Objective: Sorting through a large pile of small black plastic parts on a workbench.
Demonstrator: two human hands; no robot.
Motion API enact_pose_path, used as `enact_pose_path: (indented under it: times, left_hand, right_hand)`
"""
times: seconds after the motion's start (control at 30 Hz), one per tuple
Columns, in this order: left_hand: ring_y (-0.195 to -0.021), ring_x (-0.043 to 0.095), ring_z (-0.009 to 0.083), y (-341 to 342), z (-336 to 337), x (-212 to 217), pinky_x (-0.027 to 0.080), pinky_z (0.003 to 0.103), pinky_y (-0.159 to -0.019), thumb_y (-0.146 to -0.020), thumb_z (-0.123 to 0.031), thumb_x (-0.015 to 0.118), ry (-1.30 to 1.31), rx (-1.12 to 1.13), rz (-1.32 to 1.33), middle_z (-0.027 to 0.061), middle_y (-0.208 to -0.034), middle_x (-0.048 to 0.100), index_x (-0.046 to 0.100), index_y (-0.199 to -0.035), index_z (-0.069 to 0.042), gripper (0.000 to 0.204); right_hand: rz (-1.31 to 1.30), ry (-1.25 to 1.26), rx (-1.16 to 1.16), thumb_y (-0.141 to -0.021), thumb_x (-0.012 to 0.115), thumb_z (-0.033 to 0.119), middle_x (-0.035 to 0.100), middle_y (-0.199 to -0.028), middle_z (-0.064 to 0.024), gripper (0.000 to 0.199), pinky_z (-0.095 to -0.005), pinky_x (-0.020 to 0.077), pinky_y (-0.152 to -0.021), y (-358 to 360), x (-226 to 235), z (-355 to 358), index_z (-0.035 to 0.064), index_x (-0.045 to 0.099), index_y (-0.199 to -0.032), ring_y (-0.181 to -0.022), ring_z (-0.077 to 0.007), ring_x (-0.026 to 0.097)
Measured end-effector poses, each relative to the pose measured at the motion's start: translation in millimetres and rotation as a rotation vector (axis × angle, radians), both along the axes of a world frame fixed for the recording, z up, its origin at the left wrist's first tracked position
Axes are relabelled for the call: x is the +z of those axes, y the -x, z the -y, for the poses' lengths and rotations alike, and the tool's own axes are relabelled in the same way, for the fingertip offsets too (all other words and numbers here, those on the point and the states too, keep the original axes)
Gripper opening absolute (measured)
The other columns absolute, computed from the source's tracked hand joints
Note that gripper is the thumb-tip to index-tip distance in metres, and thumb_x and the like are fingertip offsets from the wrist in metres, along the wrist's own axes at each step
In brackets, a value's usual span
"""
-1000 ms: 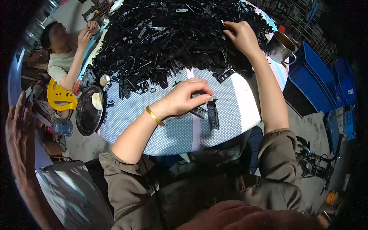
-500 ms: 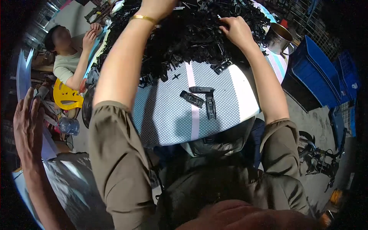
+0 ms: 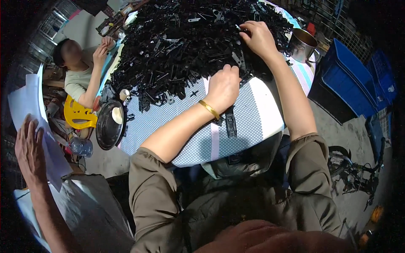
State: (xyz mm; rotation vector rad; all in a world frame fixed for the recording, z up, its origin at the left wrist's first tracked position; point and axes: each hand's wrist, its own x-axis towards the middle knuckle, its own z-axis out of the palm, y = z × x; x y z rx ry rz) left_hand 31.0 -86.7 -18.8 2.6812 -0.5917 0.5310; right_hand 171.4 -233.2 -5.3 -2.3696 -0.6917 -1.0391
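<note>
Half a second back the left hand (image 3: pixel 222 86) was stretched way up into the heap of black plastic parts (image 3: pixel 190 46); now it's pulled back to the heap's near edge, fingers curled down on the pieces, can't tell if it's gripping one. Right hand (image 3: pixel 258 39) stays put on the heap's right side, fingers bent into it. Sorted black strips (image 3: pixel 230 124) still lie on the dotted worktop (image 3: pixel 168 122) near the left wrist.

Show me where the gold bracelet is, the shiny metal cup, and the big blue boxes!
gold bracelet (image 3: pixel 209 109): head view, on the band across the left wrist.
metal cup (image 3: pixel 302 45): head view, on its shiny side wall.
blue boxes (image 3: pixel 346 82): head view, on the side of the nearest box.
</note>
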Motion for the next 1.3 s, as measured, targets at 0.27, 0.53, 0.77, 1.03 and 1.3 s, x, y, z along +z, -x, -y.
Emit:
enact_pose_path:
  times: [0.27, 0.53, 0.77, 1.03, 1.3]
  left_hand:
    - [-0.077, 0.058, 0.0368, -2, -9, -1, 0.047, 0.041, -0.069, -0.072, -0.015, 0.062, 0.088, 0.079, -0.095, 0.0224, -0.083, 0.058, 0.055, -0.084, 0.004, 0.023]
    - [-0.080, 0.057, 0.0332, 15, -43, 4, 0.045, 0.039, -0.073, -0.071, -0.019, 0.059, 0.178, 0.040, -0.155, 0.0199, -0.084, 0.059, 0.061, -0.086, 0.001, 0.025]
    - [-0.078, 0.054, 0.0333, 25, -52, 1, 0.045, 0.038, -0.071, -0.073, -0.008, 0.056, 0.208, 0.023, 0.014, 0.0155, -0.080, 0.053, 0.059, -0.088, 0.001, 0.017]
    - [-0.077, 0.053, 0.0332, 19, -56, -6, 0.043, 0.039, -0.070, -0.077, -0.001, 0.050, 0.271, -0.103, 0.083, 0.0166, -0.081, 0.053, 0.056, -0.088, 0.001, 0.013]
    - [-0.077, 0.052, 0.0291, 14, -61, -4, 0.043, 0.036, -0.069, -0.080, 0.003, 0.046, 0.452, -0.041, 0.102, 0.0153, -0.087, 0.049, 0.056, -0.097, -0.002, 0.020]
  right_hand:
    - [-0.096, -0.058, -0.073, -0.079, 0.057, 0.029, 0.060, -0.101, -0.0099, 0.029, -0.0382, 0.0431, -0.085, -27, -21, 6, 0.0095, 0.063, -0.100, -0.096, -0.0305, 0.053]
    - [-0.146, -0.052, 0.085, -0.079, 0.056, 0.024, 0.060, -0.100, -0.0110, 0.024, -0.0361, 0.0430, -0.085, -18, -10, 4, 0.0062, 0.065, -0.093, -0.094, -0.0290, 0.056]
    - [-0.007, -0.090, 0.031, -0.077, 0.057, 0.019, 0.059, -0.102, -0.0139, 0.026, -0.0369, 0.0432, -0.085, -18, -5, -2, 0.0050, 0.062, -0.098, -0.094, -0.0314, 0.055]
    - [0.117, 0.008, -0.138, -0.075, 0.052, 0.006, 0.055, -0.109, -0.0157, 0.040, -0.0410, 0.0431, -0.086, -85, 21, -9, 0.0079, 0.051, -0.115, -0.095, -0.0355, 0.054]
    - [-0.111, 0.215, -0.172, -0.077, 0.050, 0.006, 0.057, -0.097, -0.0163, 0.032, -0.0416, 0.0446, -0.078, -112, 33, -24, 0.0142, 0.055, -0.107, -0.090, -0.0345, 0.055]
